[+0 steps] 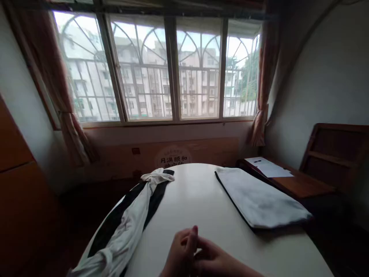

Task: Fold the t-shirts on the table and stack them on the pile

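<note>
My left hand (180,246) and my right hand (215,258) are clasped together over the near edge of the white table (190,200). Their fingers are closed against each other, and I see no object in them. On the left side of the table lies a crumpled, twisted pale grey cloth (129,221) on top of a black cloth (111,227). To the right lies a flat, folded white cloth (259,198) with a dark layer showing along its edge. Neither hand touches these cloths.
Beyond the table's right edge stands a wooden chair (337,154), close to a low brown wooden surface (305,182) with white papers (271,168). A large cardboard box (207,150) leans below the barred window (152,77). Tied curtains (261,96) hang at both sides.
</note>
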Tool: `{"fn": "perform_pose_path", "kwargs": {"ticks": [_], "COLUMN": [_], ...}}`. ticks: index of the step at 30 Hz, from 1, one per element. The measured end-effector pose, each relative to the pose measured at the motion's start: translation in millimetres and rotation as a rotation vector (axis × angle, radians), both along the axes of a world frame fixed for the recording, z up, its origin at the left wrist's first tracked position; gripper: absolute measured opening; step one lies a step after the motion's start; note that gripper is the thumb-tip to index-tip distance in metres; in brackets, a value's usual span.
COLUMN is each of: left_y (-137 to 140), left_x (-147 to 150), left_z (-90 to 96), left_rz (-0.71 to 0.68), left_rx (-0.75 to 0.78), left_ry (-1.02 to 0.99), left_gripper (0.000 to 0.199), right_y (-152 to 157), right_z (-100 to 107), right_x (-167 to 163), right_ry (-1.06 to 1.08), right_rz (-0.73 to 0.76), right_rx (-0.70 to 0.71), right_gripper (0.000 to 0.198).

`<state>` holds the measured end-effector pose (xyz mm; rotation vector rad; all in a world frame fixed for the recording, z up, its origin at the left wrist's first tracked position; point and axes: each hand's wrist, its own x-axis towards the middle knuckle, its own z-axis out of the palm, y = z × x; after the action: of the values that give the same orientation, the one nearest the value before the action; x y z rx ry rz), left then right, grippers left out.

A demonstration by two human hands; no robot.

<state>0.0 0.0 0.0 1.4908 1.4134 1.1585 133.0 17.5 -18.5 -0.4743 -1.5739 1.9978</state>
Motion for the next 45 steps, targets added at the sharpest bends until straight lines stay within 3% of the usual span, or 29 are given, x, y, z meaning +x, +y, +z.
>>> {"fn": "perform_pose_path", "kwargs": {"ticks": [4, 7, 9, 12, 15, 18, 22, 25, 29, 32, 34, 36, 38, 39, 40, 41, 42, 45], "left_y": [-1.6, 0.9, 4.4, 10.2, 12.6, 11.7, 9.7, 10.4, 14.3, 10.4, -0.9, -17.9, -33.8, -38.6, -40.4, -38.9, -34.7, -14.1], "left_x": [-2.0, -14.6, -32.6, -73.2, -116.1, -142.5, -149.1, -148.2, -141.9, -116.2, -88.1, -59.3, -38.9, -33.2, -30.5, -30.1, -31.4, -38.7], "left_z": [3.5, 18.8, 34.0, 55.3, 66.1, 66.9, 64.9, 66.0, 66.9, 67.6, 70.7, 76.1, 81.1, 82.1, 81.4, 79.0, 74.8, 57.3], "left_rz": [-0.116, -0.124, 0.015, 0.336, 0.594, 0.675, 0.569, 0.525, 0.512, 0.379, 0.119, -0.279, -0.752, -0.934, -1.031, -1.027, -0.919, -0.365], "left_rx": [-0.053, 0.041, 0.147, 0.228, 0.058, -0.166, -0.309, -0.331, -0.170, 0.081, 0.186, 0.157, 0.001, -0.104, -0.201, -0.263, -0.269, -0.032], "left_ry": [0.067, 0.251, 0.437, 0.741, 0.976, 1.132, 1.138, 1.050, 0.990, 0.707, 0.361, 0.071, -0.008, 0.001, 0.017, 0.035, 0.064, 0.350], "left_gripper": [0.075, 0.071, 0.066, 0.049, 0.043, 0.053, 0.037, 0.036, 0.032, 0.023, 0.013, 0.017, 0.023, 0.025, 0.026, 0.026, 0.025, 0.020], "right_y": [-8.5, -12.5, -11.6, -4.9, 1.1, 1.0, -1.9, -0.6, 2.0, 3.7, 6.3, 10.6, 15.6, 18.0, 20.2, 22.3, 24.4, 30.5], "right_z": [9.6, 16.6, 18.7, 17.6, 15.7, 16.7, 19.9, 21.0, 22.5, 23.6, 23.5, 22.9, 22.7, 22.9, 23.3, 23.7, 23.9, 20.4], "right_x": [8.4, 13.2, 14.9, 15.4, 14.7, 13.8, 12.8, 13.1, 15.5, 18.0, 19.5, 21.3, 24.0, 25.8, 27.8, 29.8, 31.9, 37.0], "right_ry": [-0.088, -0.139, -0.143, -0.128, -0.115, -0.113, -0.118, -0.111, -0.128, -0.132, -0.110, -0.065, -0.038, -0.047, -0.070, -0.101, -0.135, -0.222], "right_rz": [0.012, -0.082, -0.195, -0.361, -0.453, -0.463, -0.451, -0.461, -0.479, -0.488, -0.515, -0.563, -0.630, -0.659, -0.681, -0.690, -0.684, -0.675], "right_rx": [0.034, 0.096, 0.086, 0.036, -0.016, -0.061, -0.104, -0.136, -0.154, -0.149, -0.176, -0.233, -0.283, -0.293, -0.291, -0.280, -0.261, -0.142], "right_gripper": [0.068, 0.069, 0.070, 0.072, 0.072, 0.073, 0.073, 0.072, 0.067, 0.066, 0.067, 0.072, 0.076, 0.077, 0.076, 0.076, 0.076, 0.078]}}
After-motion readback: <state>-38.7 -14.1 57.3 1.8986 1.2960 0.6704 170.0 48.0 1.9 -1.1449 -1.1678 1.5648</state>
